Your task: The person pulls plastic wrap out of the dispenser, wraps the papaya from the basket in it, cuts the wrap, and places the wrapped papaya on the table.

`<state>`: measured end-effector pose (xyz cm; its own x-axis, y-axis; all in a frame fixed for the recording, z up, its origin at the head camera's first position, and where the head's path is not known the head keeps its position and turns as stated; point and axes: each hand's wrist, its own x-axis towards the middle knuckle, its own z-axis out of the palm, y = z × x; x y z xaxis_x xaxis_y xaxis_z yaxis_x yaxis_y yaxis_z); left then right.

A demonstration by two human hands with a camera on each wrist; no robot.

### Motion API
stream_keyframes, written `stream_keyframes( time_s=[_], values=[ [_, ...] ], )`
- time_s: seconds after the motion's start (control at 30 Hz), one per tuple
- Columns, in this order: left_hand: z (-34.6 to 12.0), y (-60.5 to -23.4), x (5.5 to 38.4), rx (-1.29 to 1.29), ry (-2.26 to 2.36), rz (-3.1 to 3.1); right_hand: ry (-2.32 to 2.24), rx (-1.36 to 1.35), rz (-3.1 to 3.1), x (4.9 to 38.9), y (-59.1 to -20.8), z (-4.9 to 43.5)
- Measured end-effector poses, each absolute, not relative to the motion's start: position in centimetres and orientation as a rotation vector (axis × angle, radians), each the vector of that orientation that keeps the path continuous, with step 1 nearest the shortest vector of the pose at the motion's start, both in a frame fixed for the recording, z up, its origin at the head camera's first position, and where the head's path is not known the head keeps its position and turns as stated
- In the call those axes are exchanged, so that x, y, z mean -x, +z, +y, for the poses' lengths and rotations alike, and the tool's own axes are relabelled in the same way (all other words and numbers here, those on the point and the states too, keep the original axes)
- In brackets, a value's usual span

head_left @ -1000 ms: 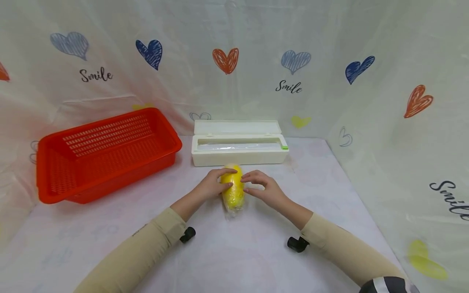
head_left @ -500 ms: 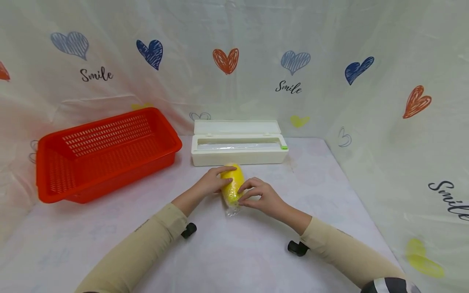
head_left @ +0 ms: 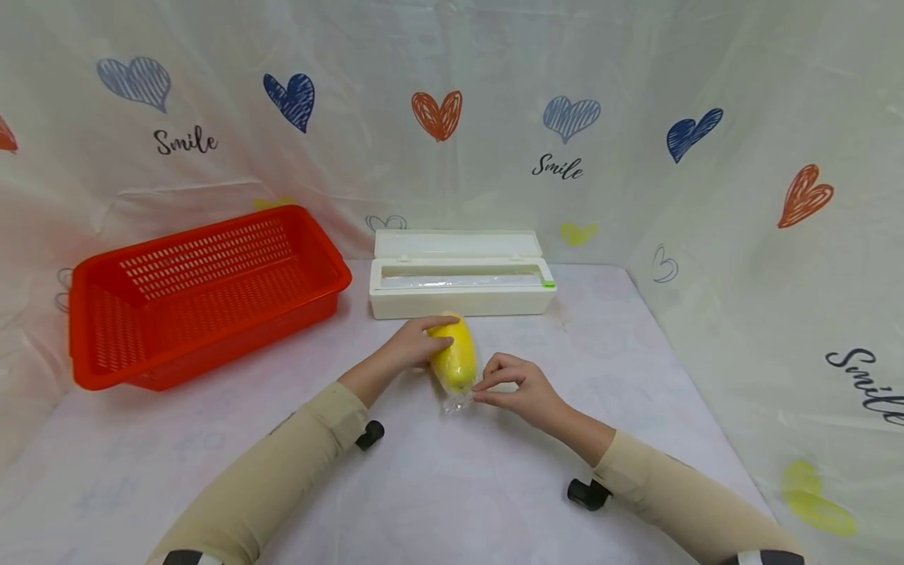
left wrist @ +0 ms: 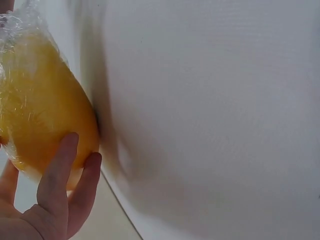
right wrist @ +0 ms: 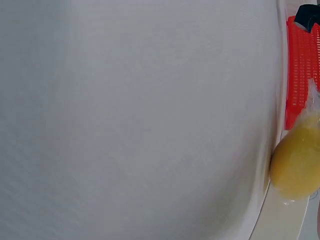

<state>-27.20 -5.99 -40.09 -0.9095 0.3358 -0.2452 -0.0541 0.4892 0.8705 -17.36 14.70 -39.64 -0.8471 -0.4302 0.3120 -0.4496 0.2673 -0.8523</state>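
A yellow oblong fruit (head_left: 457, 359), wrapped in clear cling film, lies in the middle of the table. My left hand (head_left: 411, 345) grips its far part, thumb and fingers curved round it. In the left wrist view, fingertips (left wrist: 92, 162) press on the rounded end of the fruit (left wrist: 50, 100). Crinkled cling film (head_left: 457, 403) gathers at the near end. There my right hand (head_left: 524, 386) pinches the film's edge between thumb and finger. The right wrist view shows the fruit (right wrist: 295, 162) at its right edge, with most of that hand out of frame.
Behind the fruit stands a white cling film dispenser (head_left: 462, 304), lid raised, a film roll (head_left: 462, 281) inside and a green tab (head_left: 548, 284) at its right. A red perforated basket (head_left: 240, 345) sits at the left. A heart-printed sheet (head_left: 494, 188) hangs behind the table.
My right hand moves from the fruit's side toward me to the film at the near end, then slightly right. The fruit turns a little, its near end shifting right; the left hand keeps holding.
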Motion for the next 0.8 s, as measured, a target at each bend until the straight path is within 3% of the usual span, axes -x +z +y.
stream_keyframes(
  time_s=[0.17, 0.37, 0.8],
  values=[
    [-5.9, -39.9, 27.6, -0.174, 1.393, 2.313, 1.707, -0.654, -2.496, 16.5, -40.0, 14.9],
    [-6.2, -39.5, 28.0, -0.128, 1.404, 2.252, 1.449, -0.874, -2.48, 17.0, -42.1, 14.7],
    [-6.1, -39.4, 28.3, -0.127, 1.415, 2.224, 1.296, -0.824, -2.516, 18.8, -43.9, 13.6]
  ],
)
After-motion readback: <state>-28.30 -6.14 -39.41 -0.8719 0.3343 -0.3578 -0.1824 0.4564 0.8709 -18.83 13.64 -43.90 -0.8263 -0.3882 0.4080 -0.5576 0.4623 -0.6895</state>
